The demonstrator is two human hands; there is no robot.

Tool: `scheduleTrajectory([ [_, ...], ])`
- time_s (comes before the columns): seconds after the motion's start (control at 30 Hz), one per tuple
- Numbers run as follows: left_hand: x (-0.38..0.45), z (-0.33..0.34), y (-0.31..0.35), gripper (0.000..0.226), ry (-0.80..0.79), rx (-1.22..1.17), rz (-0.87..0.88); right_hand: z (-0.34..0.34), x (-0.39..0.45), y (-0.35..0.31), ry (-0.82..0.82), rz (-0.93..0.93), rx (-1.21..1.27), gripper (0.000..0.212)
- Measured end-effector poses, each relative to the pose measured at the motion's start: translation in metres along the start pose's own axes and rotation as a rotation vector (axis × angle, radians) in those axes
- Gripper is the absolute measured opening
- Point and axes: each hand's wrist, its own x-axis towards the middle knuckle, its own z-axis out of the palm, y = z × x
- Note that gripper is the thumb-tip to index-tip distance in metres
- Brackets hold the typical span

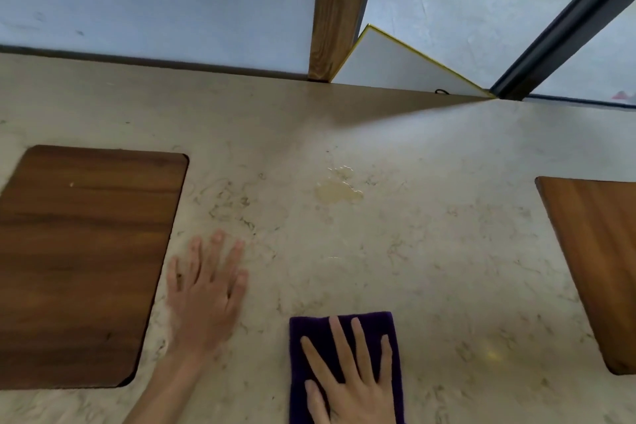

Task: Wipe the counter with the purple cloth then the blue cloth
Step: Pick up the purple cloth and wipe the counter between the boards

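A folded purple cloth (311,330) lies flat on the pale marbled counter (430,251) near its front edge. My right hand (347,372) presses down on the cloth with fingers spread. My left hand (206,289) rests flat on the bare counter to the left of the cloth, fingers apart, holding nothing. A yellowish wet spill (339,188) sits on the counter farther back, well beyond the cloth. No blue cloth is in view.
A dark wooden board (79,268) lies at the left, close to my left hand. A lighter wooden board (599,262) lies at the right edge. A wall, a wooden post (339,10) and a white board with a yellow edge (389,64) stand behind the counter.
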Motion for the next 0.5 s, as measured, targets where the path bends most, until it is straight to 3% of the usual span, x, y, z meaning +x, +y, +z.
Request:
scheduleTrajectory([
  [0.2,0.001,0.01,-0.007,0.06,0.006,0.069,0.012,-0.016,0.086,-0.003,-0.001,0.1,0.101,0.057],
  [0.5,0.008,0.022,-0.008,0.061,0.03,0.077,0.045,-0.033,0.249,0.049,0.053,0.158,0.081,0.056],
])
